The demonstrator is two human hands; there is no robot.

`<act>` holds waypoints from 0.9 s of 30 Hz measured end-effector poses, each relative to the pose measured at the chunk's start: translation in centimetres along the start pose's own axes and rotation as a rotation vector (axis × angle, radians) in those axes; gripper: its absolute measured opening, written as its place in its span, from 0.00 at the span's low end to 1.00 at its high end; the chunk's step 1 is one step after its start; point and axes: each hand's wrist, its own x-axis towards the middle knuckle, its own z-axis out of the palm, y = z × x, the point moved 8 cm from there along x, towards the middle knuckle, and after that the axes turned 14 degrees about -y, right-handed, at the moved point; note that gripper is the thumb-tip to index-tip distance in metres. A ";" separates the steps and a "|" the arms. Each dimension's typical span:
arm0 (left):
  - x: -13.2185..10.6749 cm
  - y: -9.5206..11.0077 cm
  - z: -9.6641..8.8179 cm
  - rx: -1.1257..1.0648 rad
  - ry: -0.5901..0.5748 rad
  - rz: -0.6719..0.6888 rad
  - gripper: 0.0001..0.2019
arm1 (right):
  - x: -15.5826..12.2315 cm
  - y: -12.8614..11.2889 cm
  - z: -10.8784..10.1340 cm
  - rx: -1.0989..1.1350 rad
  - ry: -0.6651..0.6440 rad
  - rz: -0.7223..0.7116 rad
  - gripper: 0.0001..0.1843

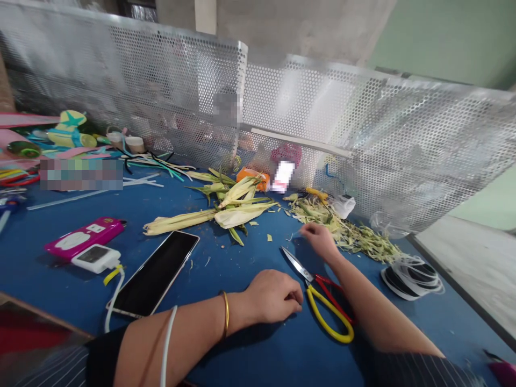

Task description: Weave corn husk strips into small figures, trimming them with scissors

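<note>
My left hand (273, 296) rests on the blue table (226, 344) in a loose fist, a gold bangle on its wrist; I cannot make out anything inside it. My right hand (319, 239) reaches forward with fingers pinched at a thin pale strip by the heap of shredded husk strips (350, 231). Scissors (318, 295) with yellow and red handles lie shut on the table between my two hands. A bundle of pale green corn husks (226, 209) lies further back in the middle.
A phone (155, 273) lies face up at the left, beside a pink power bank (84, 236) and a white charger (97, 258). A coil of wire (411, 275) sits at the right. A perforated metal screen (363, 134) walls the back. Coloured craft scraps (60, 140) fill the far left.
</note>
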 end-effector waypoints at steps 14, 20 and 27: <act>0.0 -0.1 0.0 0.020 0.026 0.011 0.06 | -12.6 -2.2 1.2 -0.401 -0.227 0.019 0.07; 0.0 0.2 -0.5 0.039 0.117 0.076 0.06 | -15.2 -0.9 2.7 -0.528 -0.195 0.029 0.31; -1.3 1.5 -2.1 0.058 0.328 0.202 0.18 | -12.5 -2.9 2.9 -0.160 -0.212 -0.037 0.32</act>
